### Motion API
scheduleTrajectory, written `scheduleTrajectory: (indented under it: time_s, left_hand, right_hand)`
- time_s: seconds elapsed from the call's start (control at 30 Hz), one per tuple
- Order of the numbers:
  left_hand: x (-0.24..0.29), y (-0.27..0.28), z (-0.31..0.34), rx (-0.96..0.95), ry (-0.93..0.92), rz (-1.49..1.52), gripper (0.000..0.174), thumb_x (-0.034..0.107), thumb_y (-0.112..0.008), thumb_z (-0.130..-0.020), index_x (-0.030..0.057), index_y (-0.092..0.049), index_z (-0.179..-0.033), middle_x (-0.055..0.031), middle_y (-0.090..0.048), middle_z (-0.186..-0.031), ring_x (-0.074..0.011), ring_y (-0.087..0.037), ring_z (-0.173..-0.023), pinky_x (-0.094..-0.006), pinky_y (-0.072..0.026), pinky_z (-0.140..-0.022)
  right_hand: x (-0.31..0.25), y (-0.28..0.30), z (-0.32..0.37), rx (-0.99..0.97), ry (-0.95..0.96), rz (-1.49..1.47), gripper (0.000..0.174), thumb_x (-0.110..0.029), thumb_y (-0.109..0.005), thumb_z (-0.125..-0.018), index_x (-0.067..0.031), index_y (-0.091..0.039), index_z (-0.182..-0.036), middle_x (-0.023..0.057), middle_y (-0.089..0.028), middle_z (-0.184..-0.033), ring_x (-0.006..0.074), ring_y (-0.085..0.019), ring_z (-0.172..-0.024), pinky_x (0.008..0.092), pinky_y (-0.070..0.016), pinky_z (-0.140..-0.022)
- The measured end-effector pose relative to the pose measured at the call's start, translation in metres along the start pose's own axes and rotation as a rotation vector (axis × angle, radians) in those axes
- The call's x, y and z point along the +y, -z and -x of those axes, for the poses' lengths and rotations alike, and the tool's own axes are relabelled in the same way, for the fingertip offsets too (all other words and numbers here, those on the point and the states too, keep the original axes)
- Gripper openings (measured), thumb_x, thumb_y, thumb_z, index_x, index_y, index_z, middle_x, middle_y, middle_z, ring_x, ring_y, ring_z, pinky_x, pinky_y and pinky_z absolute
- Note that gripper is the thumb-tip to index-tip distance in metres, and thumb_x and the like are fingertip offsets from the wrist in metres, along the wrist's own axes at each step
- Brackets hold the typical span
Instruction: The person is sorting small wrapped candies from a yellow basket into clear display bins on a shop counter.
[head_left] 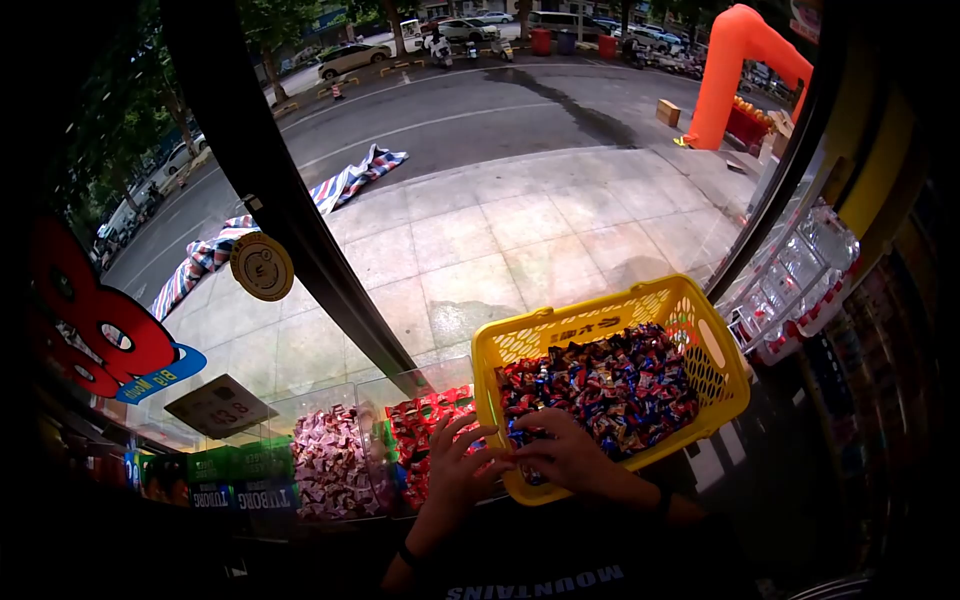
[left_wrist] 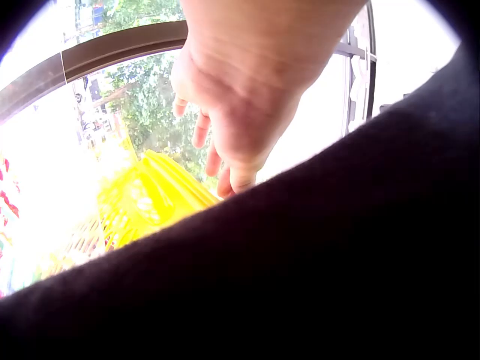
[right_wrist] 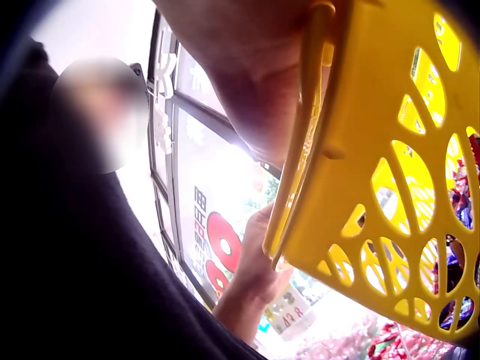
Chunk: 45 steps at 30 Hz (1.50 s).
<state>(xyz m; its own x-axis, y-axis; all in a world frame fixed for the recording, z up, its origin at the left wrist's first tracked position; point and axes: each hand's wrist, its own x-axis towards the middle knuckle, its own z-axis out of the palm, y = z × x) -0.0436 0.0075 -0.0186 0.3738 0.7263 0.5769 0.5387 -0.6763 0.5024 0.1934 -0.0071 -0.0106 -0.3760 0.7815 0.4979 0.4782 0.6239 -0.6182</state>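
The left hand (head_left: pixel 462 472), fingers loosely spread, was beside the basket's (head_left: pixel 483 372) near-left corner. The right hand (head_left: pixel 568 456) was bent over it; its grasp could not be determined. Candies (head_left: pixel 610 390) lay inside.

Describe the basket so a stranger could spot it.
Find the orange inflatable arch outdoors. Nearer, right of the clear bins of pink and red sweets, sits a rectangular yellow plastic basket of dark-wrapped sweets. Unlike those bins, its walls have cut-out holes.
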Motion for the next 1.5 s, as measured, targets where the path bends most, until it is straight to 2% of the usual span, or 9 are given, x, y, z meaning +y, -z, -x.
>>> scheduleTrajectory:
  time_s: [0.2,0.3,0.4,0.77,0.97,1.07,1.17,1.37,1.5]
  left_hand:
    - [-0.007,-0.002,0.001,-0.012,-0.086,-0.045,0.023,0.027,-0.092,-0.076,0.0195,-0.078,-0.092,0.0042,-0.074,-0.124,-0.028,-0.06,-0.131,-0.0584,-0.0393,-0.119]
    - [-0.01,-0.002,0.002,-0.002,-0.079,-0.053,0.021,0.026,-0.094,-0.072,0.0195,-0.08,-0.087,0.0037,-0.075,-0.121,-0.0287,-0.062,-0.128,-0.0609,-0.0375,-0.121]
    - [-0.01,0.004,0.003,-0.024,-0.104,-0.059,0.024,0.021,-0.092,-0.075,0.0206,-0.077,-0.094,0.0034,-0.073,-0.122,-0.0286,-0.06,-0.132,-0.0582,-0.0386,-0.12]
    - [-0.013,0.004,0.009,-0.012,-0.141,-0.026,0.025,0.023,-0.095,-0.074,0.0212,-0.077,-0.092,0.0022,-0.071,-0.12,-0.0298,-0.06,-0.129,-0.0584,-0.0431,-0.114]
    - [-0.006,0.007,0.004,-0.057,-0.054,0.034,0.032,0.025,-0.094,-0.076,0.0203,-0.08,-0.104,-0.0002,-0.07,-0.127,-0.0306,-0.059,-0.132,-0.0574,-0.044,-0.115]
    - [-0.013,-0.002,0.008,-0.077,-0.084,0.067,0.038,0.027,-0.095,-0.074,0.023,-0.082,-0.109,0.0003,-0.07,-0.129,-0.0304,-0.06,-0.131,-0.056,-0.0446,-0.115]
    - [-0.014,-0.005,0.008,-0.068,-0.069,0.068,0.035,0.022,-0.096,-0.071,0.0199,-0.084,-0.104,-0.0019,-0.072,-0.126,-0.0322,-0.059,-0.132,-0.0533,-0.0441,-0.116]
    - [-0.018,-0.007,0.007,-0.048,-0.098,0.039,0.035,0.022,-0.096,-0.069,0.0212,-0.084,-0.102,0.0003,-0.073,-0.125,-0.0316,-0.059,-0.132,-0.0531,-0.0446,-0.116]
    - [-0.018,-0.006,0.007,-0.045,-0.094,0.06,0.033,0.023,-0.097,-0.07,0.0211,-0.084,-0.101,0.0008,-0.073,-0.125,-0.0309,-0.058,-0.132,-0.0525,-0.0451,-0.115]
  right_hand:
    - [0.001,0.0,0.001,-0.04,-0.051,0.004,0.023,-0.015,-0.088,-0.085,-0.0119,-0.082,-0.107,0.0122,-0.068,-0.134,0.0328,-0.065,-0.125,0.0442,-0.0531,-0.105]
    - [0.0,0.0,0.0,-0.08,-0.113,-0.054,0.024,-0.017,-0.088,-0.086,-0.0133,-0.082,-0.11,0.0121,-0.068,-0.135,0.0326,-0.065,-0.126,0.0437,-0.0532,-0.106]
    - [0.001,-0.003,0.0,-0.089,-0.123,-0.054,0.025,-0.02,-0.088,-0.088,-0.0149,-0.083,-0.112,0.0118,-0.067,-0.136,0.0327,-0.064,-0.128,0.0441,-0.053,-0.107]
    - [0.008,-0.008,0.002,-0.092,-0.02,-0.018,0.021,-0.024,-0.085,-0.091,-0.014,-0.082,-0.109,0.0118,-0.069,-0.135,0.0327,-0.065,-0.125,0.0448,-0.0526,-0.104]
    - [0.009,-0.004,0.0,-0.082,-0.037,-0.051,0.021,-0.022,-0.085,-0.09,-0.0162,-0.083,-0.11,0.0108,-0.069,-0.133,0.0322,-0.065,-0.124,0.044,-0.0531,-0.103]
    - [0.01,-0.006,0.002,-0.094,-0.051,-0.048,0.023,-0.013,-0.083,-0.089,-0.0181,-0.083,-0.111,0.0077,-0.069,-0.134,0.0293,-0.064,-0.128,0.0431,-0.0528,-0.107]
    - [0.013,-0.008,0.001,-0.059,0.008,-0.044,0.022,-0.021,-0.085,-0.089,-0.0173,-0.082,-0.111,0.0106,-0.069,-0.131,0.0322,-0.067,-0.121,0.0441,-0.0542,-0.101]
    - [0.005,-0.003,-0.001,-0.069,-0.02,0.005,0.023,-0.013,-0.082,-0.089,-0.0163,-0.082,-0.112,0.0078,-0.069,-0.134,0.03,-0.066,-0.124,0.0432,-0.0536,-0.104]
    - [0.013,-0.006,0.0,-0.07,0.021,0.022,0.021,-0.014,-0.084,-0.088,-0.0151,-0.081,-0.109,0.0081,-0.069,-0.133,0.0297,-0.066,-0.124,0.0439,-0.0532,-0.102]
